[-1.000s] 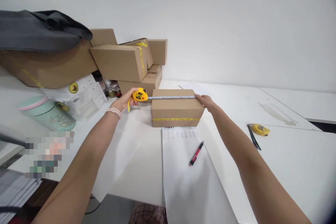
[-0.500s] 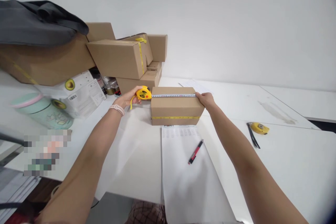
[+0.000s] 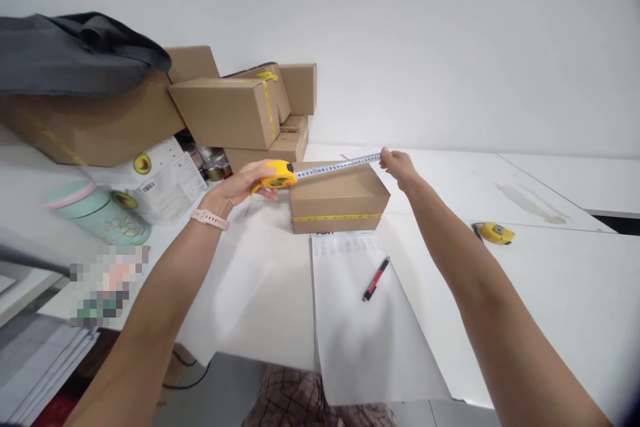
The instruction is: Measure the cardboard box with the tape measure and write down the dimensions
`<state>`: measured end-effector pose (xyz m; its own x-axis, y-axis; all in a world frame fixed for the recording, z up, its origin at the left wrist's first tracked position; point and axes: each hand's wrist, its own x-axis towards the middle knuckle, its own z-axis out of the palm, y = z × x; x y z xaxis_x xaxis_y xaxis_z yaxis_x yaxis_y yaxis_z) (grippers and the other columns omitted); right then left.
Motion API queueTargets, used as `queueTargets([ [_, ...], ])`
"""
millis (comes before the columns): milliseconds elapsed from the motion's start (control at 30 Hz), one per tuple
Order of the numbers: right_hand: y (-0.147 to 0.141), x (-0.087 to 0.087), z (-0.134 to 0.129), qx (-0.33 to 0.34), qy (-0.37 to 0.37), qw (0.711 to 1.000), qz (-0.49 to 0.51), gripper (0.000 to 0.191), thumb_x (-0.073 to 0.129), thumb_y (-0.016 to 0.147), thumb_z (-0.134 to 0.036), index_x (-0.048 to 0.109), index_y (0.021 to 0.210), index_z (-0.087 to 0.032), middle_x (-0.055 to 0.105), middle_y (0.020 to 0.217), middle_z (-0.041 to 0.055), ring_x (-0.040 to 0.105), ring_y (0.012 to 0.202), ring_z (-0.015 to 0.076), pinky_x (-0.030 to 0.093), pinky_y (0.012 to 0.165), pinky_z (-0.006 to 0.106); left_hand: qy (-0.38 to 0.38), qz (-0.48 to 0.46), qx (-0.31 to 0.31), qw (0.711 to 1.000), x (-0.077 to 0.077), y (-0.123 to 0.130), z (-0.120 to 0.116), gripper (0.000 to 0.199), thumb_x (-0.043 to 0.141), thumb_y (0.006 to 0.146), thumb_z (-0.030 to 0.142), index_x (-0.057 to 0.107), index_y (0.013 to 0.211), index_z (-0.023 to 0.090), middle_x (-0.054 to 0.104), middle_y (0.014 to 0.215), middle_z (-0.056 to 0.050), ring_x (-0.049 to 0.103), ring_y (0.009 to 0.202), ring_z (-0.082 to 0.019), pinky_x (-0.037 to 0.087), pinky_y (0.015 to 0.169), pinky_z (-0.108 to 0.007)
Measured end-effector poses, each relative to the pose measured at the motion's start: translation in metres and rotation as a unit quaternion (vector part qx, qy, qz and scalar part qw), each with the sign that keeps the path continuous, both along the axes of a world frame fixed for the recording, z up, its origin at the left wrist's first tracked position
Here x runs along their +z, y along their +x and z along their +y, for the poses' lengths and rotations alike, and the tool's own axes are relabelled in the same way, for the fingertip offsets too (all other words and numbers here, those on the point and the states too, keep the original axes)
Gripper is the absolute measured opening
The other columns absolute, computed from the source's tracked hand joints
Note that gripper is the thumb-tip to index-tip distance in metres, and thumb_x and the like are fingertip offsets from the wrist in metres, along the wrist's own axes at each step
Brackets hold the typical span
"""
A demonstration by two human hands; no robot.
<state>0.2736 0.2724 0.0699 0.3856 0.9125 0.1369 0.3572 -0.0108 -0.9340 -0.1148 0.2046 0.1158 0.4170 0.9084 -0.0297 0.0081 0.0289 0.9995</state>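
My left hand (image 3: 253, 181) is closed around a yellow tape measure (image 3: 279, 174) at the left end of a small cardboard box (image 3: 340, 195). From its case the metal blade stretches rightward over the box top, slanting up. My right hand (image 3: 397, 167) pinches the far end of the blade, raised beyond the box's back right corner. Yellow tape runs along the box's front face. Just in front of the box lies a printed sheet (image 3: 370, 340) with a red and black pen (image 3: 376, 279) on it.
A second yellow tape measure (image 3: 495, 233) lies on the white table at right. Cardboard boxes (image 3: 225, 110) are stacked at the back left, near a dark grey bag (image 3: 75, 60). A mint tumbler (image 3: 103, 213) and a white avocado-print box (image 3: 163, 177) stand at left.
The blade has lifted off the box top and now slants upward to the right. My right hand has risen away from the box edge; my left still holds the case.
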Motion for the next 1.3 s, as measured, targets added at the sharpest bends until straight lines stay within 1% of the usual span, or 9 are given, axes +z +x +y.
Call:
queueTargets([
  [67, -0.009, 0.012, -0.003, 0.032, 0.053, 0.998, 0.006, 0.039, 0.057, 0.097, -0.051, 0.058, 0.074, -0.019, 0.061, 0.078, 0.0039, 0.053, 0.074, 0.0143, 0.042, 0.07, 0.027, -0.016, -0.001, -0.09, 0.996, -0.01, 0.02, -0.037, 0.046, 0.075, 0.076, 0.032, 0.07, 0.117, 0.012, 0.071, 0.111, -0.016, 0.072, 0.075, -0.024, 0.06, 0.055, -0.031],
  [133, -0.023, 0.017, -0.008, 0.089, 0.076, 0.993, -0.022, 0.04, 0.059, 0.095, -0.054, 0.058, 0.075, -0.019, 0.059, 0.078, 0.0028, 0.051, 0.075, 0.0145, 0.041, 0.072, 0.027, -0.069, -0.006, -0.166, 0.984, -0.036, 0.049, -0.075, 0.047, 0.075, 0.077, 0.034, 0.067, 0.119, 0.015, 0.068, 0.114, -0.016, 0.074, 0.079, -0.026, 0.059, 0.054, -0.029],
  [233, -0.048, 0.011, -0.009, 0.179, 0.061, 0.979, -0.07, 0.042, 0.061, 0.092, -0.058, 0.058, 0.074, -0.02, 0.055, 0.074, 0.0014, 0.048, 0.073, 0.0149, 0.04, 0.07, 0.028, -0.128, -0.095, -0.171, 0.972, -0.08, 0.094, -0.118, 0.051, 0.075, 0.081, 0.036, 0.055, 0.126, 0.024, 0.065, 0.12, -0.012, 0.076, 0.078, -0.022, 0.056, 0.053, -0.025],
  [333, -0.065, 0.002, 0.002, 0.203, 0.019, 0.976, -0.081, 0.044, 0.061, 0.09, -0.062, 0.056, 0.075, -0.021, 0.053, 0.071, 0.0003, 0.045, 0.07, 0.0151, 0.039, 0.068, 0.028, -0.138, -0.168, -0.117, 0.969, -0.099, 0.127, -0.127, 0.051, 0.074, 0.08, 0.046, 0.053, 0.12, 0.023, 0.065, 0.118, -0.012, 0.076, 0.075, -0.022, 0.049, 0.047, -0.021],
  [567, -0.069, -0.005, 0.053, 0.186, -0.036, 0.981, -0.035, 0.043, 0.068, 0.081, -0.065, 0.056, 0.076, -0.024, 0.059, 0.073, 0.0027, 0.051, 0.074, 0.0184, 0.042, 0.07, 0.029, -0.122, -0.235, -0.032, 0.964, -0.075, 0.152, -0.077, 0.05, 0.071, 0.075, 0.057, 0.062, 0.104, 0.018, 0.068, 0.1, -0.009, 0.073, 0.067, -0.019, 0.045, 0.048, -0.022],
  [700, -0.066, -0.015, 0.067, 0.212, -0.038, 0.976, -0.017, 0.041, 0.071, 0.079, -0.063, 0.055, 0.075, -0.026, 0.062, 0.075, 0.0033, 0.052, 0.076, 0.0187, 0.043, 0.071, 0.029, -0.127, -0.237, -0.019, 0.963, -0.08, 0.162, -0.061, 0.045, 0.073, 0.074, 0.055, 0.06, 0.095, 0.018, 0.068, 0.092, -0.008, 0.072, 0.066, -0.02, 0.047, 0.049, -0.024],
  [833, -0.067, -0.023, 0.073, 0.203, -0.056, 0.976, -0.064, 0.038, 0.073, 0.078, -0.059, 0.057, 0.072, -0.026, 0.06, 0.067, 0.0013, 0.054, 0.075, 0.019, 0.042, 0.068, 0.029, -0.152, -0.241, -0.013, 0.959, -0.088, 0.172, -0.061, 0.049, 0.074, 0.072, 0.056, 0.059, 0.099, 0.019, 0.067, 0.091, -0.007, 0.073, 0.064, -0.02, 0.045, 0.046, -0.024],
  [1000, -0.069, -0.025, 0.085, 0.157, -0.071, 0.974, -0.15, 0.035, 0.076, 0.075, -0.054, 0.06, 0.066, -0.024, 0.059, 0.061, -0.0002, 0.056, 0.072, 0.0188, 0.04, 0.066, 0.03, -0.165, -0.224, 0.01, 0.961, -0.082, 0.176, -0.071, 0.048, 0.075, 0.072, 0.056, 0.058, 0.099, 0.02, 0.066, 0.094, -0.007, 0.074, 0.066, -0.021, 0.046, 0.044, -0.024],
  [1300, -0.069, -0.019, 0.071, 0.174, -0.047, 0.978, -0.101, 0.036, 0.075, 0.078, -0.059, 0.063, 0.081, -0.025, 0.064, 0.075, 0.0022, 0.057, 0.081, 0.0197, 0.044, 0.07, 0.029, -0.169, -0.2, 0.032, 0.965, -0.077, 0.176, -0.067, 0.048, 0.076, 0.07, 0.055, 0.057, 0.097, 0.019, 0.064, 0.092, -0.007, 0.074, 0.066, -0.021, 0.048, 0.045, -0.025],
])
